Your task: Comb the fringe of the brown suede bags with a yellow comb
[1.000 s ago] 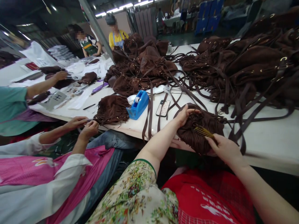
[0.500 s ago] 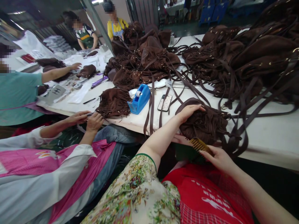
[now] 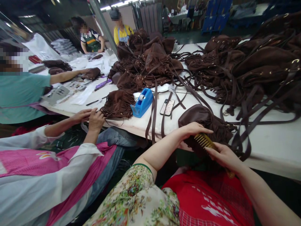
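A brown suede fringed bag [image 3: 202, 121] lies at the near edge of the white table [image 3: 270, 147], its fringe hanging over the edge. My left hand [image 3: 192, 129] rests flat on the bag's fringe, fingers stretched out. My right hand [image 3: 223, 155] grips a yellow wooden comb [image 3: 204, 140] whose teeth sit in the fringe just right of my left hand.
Heaps of brown fringed bags [image 3: 246, 66] and long straps cover the table's back and right. A blue tape dispenser [image 3: 142, 103] and a phone [image 3: 167, 107] lie left of my bag. Another person's hands [image 3: 90, 117] work beside a second fringed bag [image 3: 118, 104]; more people stand farther left.
My left hand has slid from the bag's top down to the fringe at the table edge. The comb went down off the fringe and has come back up into it.
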{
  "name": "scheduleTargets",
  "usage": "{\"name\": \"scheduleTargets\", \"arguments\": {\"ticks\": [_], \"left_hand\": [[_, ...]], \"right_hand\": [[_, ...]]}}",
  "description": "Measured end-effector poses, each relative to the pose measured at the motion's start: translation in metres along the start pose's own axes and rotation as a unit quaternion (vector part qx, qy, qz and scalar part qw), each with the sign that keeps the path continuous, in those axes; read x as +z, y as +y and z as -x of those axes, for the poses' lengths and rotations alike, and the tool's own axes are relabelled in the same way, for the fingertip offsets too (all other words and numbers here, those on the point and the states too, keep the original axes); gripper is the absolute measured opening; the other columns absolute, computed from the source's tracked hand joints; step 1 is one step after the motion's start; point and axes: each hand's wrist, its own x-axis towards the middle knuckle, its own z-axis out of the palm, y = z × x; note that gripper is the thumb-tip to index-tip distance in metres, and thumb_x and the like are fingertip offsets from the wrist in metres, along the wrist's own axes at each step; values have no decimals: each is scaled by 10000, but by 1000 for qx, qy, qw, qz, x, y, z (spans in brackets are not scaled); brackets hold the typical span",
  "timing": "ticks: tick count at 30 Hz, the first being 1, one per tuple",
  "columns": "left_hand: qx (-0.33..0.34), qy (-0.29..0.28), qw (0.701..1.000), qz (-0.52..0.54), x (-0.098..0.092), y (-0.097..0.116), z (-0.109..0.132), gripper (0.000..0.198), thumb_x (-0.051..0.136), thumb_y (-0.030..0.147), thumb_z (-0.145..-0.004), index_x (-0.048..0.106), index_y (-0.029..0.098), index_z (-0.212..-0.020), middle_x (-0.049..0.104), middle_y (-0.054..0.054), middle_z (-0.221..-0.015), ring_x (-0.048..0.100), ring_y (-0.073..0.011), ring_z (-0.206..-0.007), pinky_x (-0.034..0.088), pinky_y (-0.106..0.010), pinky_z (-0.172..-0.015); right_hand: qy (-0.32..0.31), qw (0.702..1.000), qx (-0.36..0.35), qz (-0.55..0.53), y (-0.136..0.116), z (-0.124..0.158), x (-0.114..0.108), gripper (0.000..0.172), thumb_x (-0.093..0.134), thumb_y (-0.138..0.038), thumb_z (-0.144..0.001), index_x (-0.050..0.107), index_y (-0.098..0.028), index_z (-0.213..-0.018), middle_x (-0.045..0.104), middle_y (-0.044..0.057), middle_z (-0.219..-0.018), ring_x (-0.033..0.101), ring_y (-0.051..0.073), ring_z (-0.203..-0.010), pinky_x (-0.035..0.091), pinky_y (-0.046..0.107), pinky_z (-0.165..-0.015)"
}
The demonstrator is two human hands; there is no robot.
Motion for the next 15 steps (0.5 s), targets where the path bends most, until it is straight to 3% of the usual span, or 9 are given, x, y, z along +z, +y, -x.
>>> {"name": "scheduleTargets", "arguments": {"ticks": [3, 7, 9, 10, 12, 14, 15], "left_hand": [[25, 48, 998, -16, 3, -2, -9, 372, 755, 485, -672, 569, 168, -612, 438, 62, -511, 392, -75, -490, 294, -226, -472], [52, 172, 976, -125, 10, -10, -24, 206, 715, 273, -695, 568, 171, -593, 433, 61, -507, 384, -82, -523, 298, -230, -522], [63, 185, 972, -127, 11, -11, -29, 230, 710, 306, -708, 569, 168, -589, 500, 40, -537, 391, -84, -535, 297, -231, -525], [72, 162, 980, -90, 9, -11, -29, 267, 693, 369, -735, 578, 165, -608, 554, 22, -576, 381, -80, -526, 291, -230, -511], [87, 73, 993, 43, 0, -11, -27, 374, 589, 508, -814, 618, 154, -697, 663, -31, -713, 324, -62, -477, 260, -224, -461], [95, -9, 979, 183, -14, -11, -25, 469, 448, 555, -889, 659, 138, -842, 712, -89, -895, 274, -43, -434, 220, -211, -411], [94, -29, 966, 237, -21, -11, -25, 492, 398, 547, -915, 667, 135, -905, 712, -108, -978, 276, -35, -422, 213, -201, -394]], "right_hand": [[0, 1000, -5, 22, -2, 3, 3, 500, 615, -643, -778, 628, -154, -885, 523, -28, -563, 463, 116, -493, 358, 229, -443], [-146, 988, -42, 31, -14, 19, 21, 450, 603, -595, -815, 646, -148, -792, 571, -6, -613, 490, 125, -537, 390, 239, -503], [-167, 981, -83, 52, -21, 25, 28, 412, 576, -560, -852, 655, -158, -804, 618, 9, -684, 527, 143, -594, 413, 245, -548], [-132, 984, -100, 70, -23, 26, 29, 400, 546, -551, -875, 655, -169, -829, 634, 14, -711, 545, 154, -621, 421, 249, -565], [9, 983, -117, 140, -21, 23, 23, 398, 472, -547, -911, 632, -189, -841, 645, 28, -728, 572, 177, -652, 427, 264, -589], [168, 943, -112, 264, -12, 16, 13, 396, 424, -537, -926, 583, -205, -781, 633, 45, -706, 579, 195, -640, 401, 284, -577], [217, 912, -104, 333, -7, 11, 9, 387, 415, -524, -929, 554, -212, -748, 625, 49, -695, 575, 198, -619, 373, 289, -556]]}}
